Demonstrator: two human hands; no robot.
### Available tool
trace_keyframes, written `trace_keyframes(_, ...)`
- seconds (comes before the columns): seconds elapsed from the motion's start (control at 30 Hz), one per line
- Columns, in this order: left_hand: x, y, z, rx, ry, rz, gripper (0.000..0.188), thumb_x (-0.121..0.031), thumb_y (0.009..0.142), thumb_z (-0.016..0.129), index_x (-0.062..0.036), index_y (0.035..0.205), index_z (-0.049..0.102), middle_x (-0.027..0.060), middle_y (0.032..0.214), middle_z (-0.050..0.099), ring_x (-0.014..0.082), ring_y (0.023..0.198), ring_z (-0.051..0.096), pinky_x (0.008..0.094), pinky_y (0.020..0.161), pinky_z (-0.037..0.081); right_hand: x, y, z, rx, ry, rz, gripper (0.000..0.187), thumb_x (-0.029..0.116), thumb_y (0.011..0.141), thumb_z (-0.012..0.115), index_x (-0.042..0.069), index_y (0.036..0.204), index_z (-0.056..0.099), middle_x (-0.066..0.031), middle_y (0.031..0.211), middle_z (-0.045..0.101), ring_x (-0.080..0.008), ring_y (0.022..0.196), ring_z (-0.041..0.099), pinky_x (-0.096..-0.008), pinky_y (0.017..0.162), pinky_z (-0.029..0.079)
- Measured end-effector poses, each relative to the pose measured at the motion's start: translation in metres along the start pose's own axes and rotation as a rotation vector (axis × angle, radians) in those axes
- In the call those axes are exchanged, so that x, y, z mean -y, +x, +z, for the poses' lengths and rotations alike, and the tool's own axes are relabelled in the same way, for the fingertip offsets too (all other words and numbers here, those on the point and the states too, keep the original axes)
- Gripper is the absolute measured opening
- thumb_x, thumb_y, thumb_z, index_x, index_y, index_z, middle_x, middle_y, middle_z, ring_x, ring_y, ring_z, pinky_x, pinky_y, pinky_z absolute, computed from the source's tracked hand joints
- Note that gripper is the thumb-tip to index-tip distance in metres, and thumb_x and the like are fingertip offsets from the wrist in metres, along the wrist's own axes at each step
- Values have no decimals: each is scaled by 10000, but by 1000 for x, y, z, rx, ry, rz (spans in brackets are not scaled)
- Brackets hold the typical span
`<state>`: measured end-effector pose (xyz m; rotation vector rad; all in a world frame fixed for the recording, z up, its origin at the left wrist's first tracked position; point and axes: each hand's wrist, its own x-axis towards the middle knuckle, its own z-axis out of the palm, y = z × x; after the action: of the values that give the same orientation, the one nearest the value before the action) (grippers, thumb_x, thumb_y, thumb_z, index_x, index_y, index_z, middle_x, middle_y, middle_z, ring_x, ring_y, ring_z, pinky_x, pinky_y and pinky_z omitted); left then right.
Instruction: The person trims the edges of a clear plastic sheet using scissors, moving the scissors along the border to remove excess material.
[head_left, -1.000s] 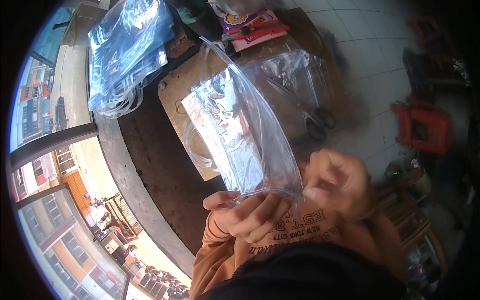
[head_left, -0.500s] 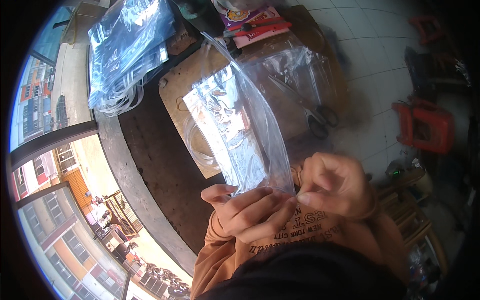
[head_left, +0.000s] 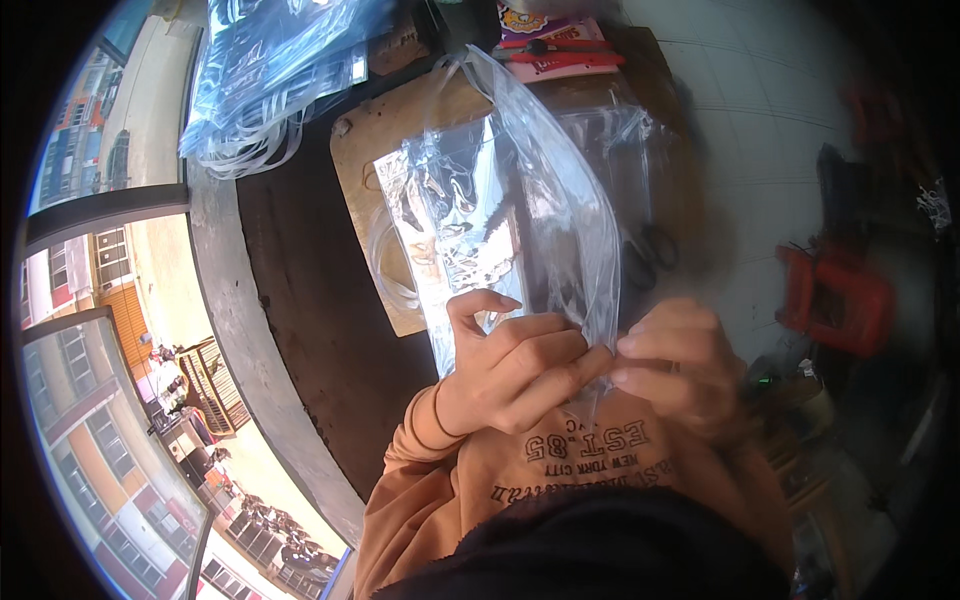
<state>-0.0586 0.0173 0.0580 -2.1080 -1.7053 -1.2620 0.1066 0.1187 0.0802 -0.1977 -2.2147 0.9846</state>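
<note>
A clear, glossy plastic bag stretches away from my hands over the table, its long edge curving to the right. My left hand is closed on the near end of the bag, fingers curled over it. Beside it, slightly blurred, my right hand pinches the bag's near right edge with thumb and fingers, close to the left fingertips. Just what lies between the right fingertips is hidden. Dark-handled scissors lie to the right, partly covered by the plastic.
At the far left lies a pile of clear plastic bags with looped tube handles. A red-handled tool rests on a colourful packet at the back. A brown board lies under the bag. A red stool stands on the floor to the right.
The bag's long edge has shifted right and now covers more of the scissors. My left hand has moved up and right, my right hand slightly right. The view has shifted a little.
</note>
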Motion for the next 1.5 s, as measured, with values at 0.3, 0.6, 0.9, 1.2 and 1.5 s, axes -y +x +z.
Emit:
trace_keyframes(0.3,9,-3,-2,190,-11,-216,237,-231,675,715,-152,875,614,-21,860,556,136,790,546,376,778,332,-31,-17,12,-115,-162,97,229,-71,692,669,9,898,608,-117,912,631,-200,758,606,-285,637,496)
trace_keyframes(0.6,1,-16,49,393,-291,-477,514,-366,685,746,-11,996,540,112,920,497,282,818,526,364,728,409,-81,-46,28,11,117,882,299,-8,818,615,-4,1102,522,-127,994,599,-143,769,613,-249,631,513)
trace_keyframes(0.9,-12,-56,64,757,-36,-518,241,-92,788,581,-22,1018,567,109,845,542,271,798,576,359,728,485,-132,-7,35,-111,-83,516,284,-53,797,568,7,1074,555,-93,1040,607,-180,888,617,-273,696,502)
trace_keyframes(1.2,-25,-25,-59,168,386,-438,263,-18,672,616,-74,928,634,38,744,520,200,660,514,326,600,380,-166,40,33,-43,373,513,375,-91,795,515,19,1150,553,-59,1153,560,-170,1049,558,-261,839,462)
trace_keyframes(1.5,-28,6,-148,-387,390,25,174,-211,664,715,-61,692,631,13,600,512,127,488,474,230,397,307,-98,70,14,-99,511,272,538,185,800,712,68,1272,479,-41,1200,532,-131,1077,520,-283,861,439)
